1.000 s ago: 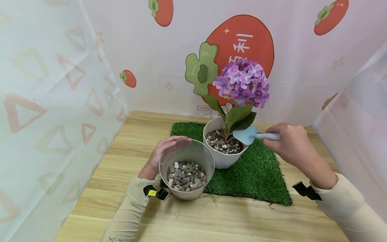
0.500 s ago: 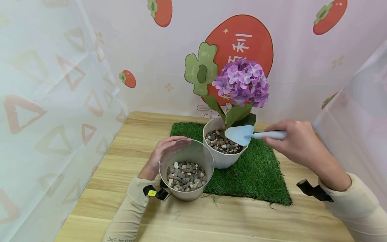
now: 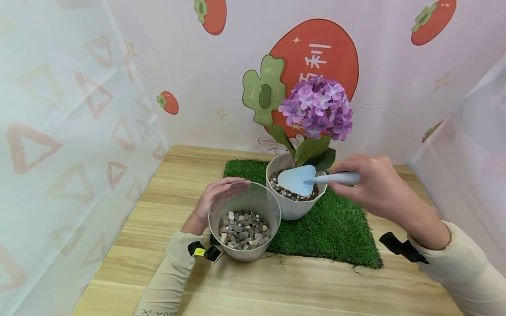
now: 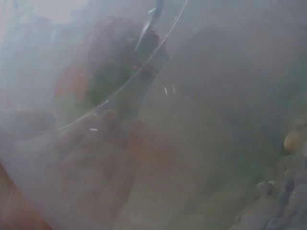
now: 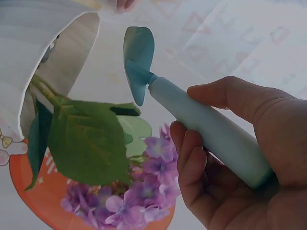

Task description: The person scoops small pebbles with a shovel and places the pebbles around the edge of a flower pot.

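Note:
My right hand [image 3: 369, 184] grips the pale blue trowel [image 3: 298, 180] by its handle [image 5: 206, 129]. The blade is over the pebbles in the white flower pot [image 3: 294, 210], its broad face showing; whether it touches them is unclear. From this pot rises a purple hydrangea [image 3: 316, 107] with green leaves. My left hand [image 3: 207, 202] rests along the left side of a translucent bucket [image 3: 244, 256], fingers laid against its outer wall near the rim, thumb hidden. Pebbles [image 3: 244, 230] cover the bucket's bottom. The left wrist view is mostly the bucket's hazy wall [image 4: 158, 124].
The pot stands on a green artificial grass mat [image 3: 336, 232], and the bucket is at the mat's near left edge. Underneath is a wooden table [image 3: 189, 281]. Printed cloth [image 3: 205, 87] encloses the back and sides. Several loose grass strands [image 3: 280, 261] lie near the bucket.
The trowel blade has moved left from the pot's right rim to over its middle, showing more of its face. My right hand shifted right, then back left. The left hand and bucket stayed put.

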